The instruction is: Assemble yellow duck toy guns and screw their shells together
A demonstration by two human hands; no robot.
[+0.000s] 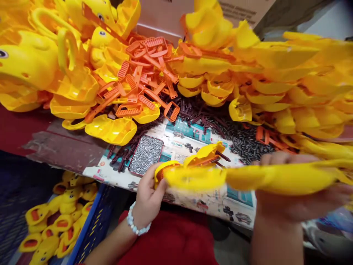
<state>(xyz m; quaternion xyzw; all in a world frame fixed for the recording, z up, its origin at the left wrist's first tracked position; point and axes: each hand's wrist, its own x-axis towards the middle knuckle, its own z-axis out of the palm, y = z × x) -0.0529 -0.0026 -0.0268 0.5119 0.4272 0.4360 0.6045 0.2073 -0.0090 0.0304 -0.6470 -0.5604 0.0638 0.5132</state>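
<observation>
My left hand, with a white bead bracelet at the wrist, is closed around the end of a yellow plastic duck-head part with an orange insert. My right hand grips a long yellow plastic shell, blurred by motion, whose tip meets the duck-head part. Both are held just above the printed paper on the table.
Heaps of yellow duck shells and orange plastic pieces cover the table's far side. A small tin of metal screws and a pile of dark pins lie nearby. A blue crate of assembled ducks sits low left.
</observation>
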